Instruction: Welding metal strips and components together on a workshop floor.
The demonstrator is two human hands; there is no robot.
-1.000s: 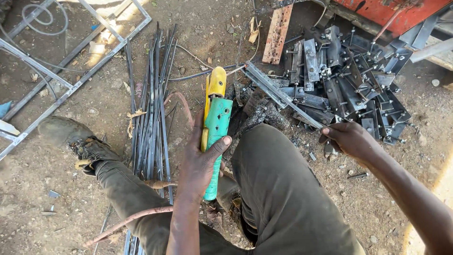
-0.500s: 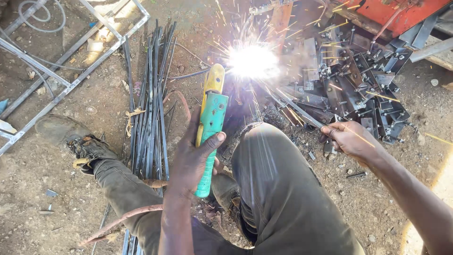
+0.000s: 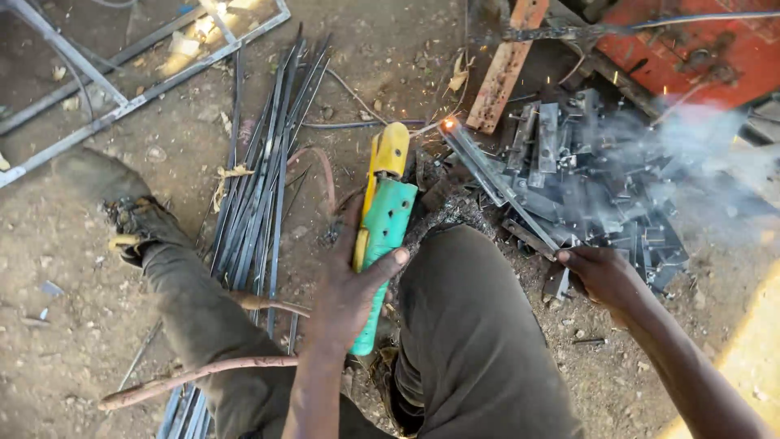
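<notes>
My left hand (image 3: 345,297) grips a green and yellow welding electrode holder (image 3: 388,219), which points up and away between my legs. Its thin rod runs towards a glowing orange spot (image 3: 447,124) at the far end of a long steel angle bar (image 3: 487,175). My right hand (image 3: 605,276) holds the near end of that bar down against the ground. The bar lies slanted along the edge of a pile of cut steel pieces (image 3: 601,179). Smoke drifts over the pile to the right.
A bundle of thin dark steel rods (image 3: 264,171) lies on the dirt beside my left leg. A welded steel frame (image 3: 122,57) lies at the far left. A wooden plank (image 3: 504,65) and a red machine (image 3: 691,41) are at the back. A pinkish cable (image 3: 195,378) trails across my leg.
Half a second ago a bright arc with flying sparks burned at the bar's far end. Now the arc is out, leaving a glowing spot and smoke. Both hands kept their grips.
</notes>
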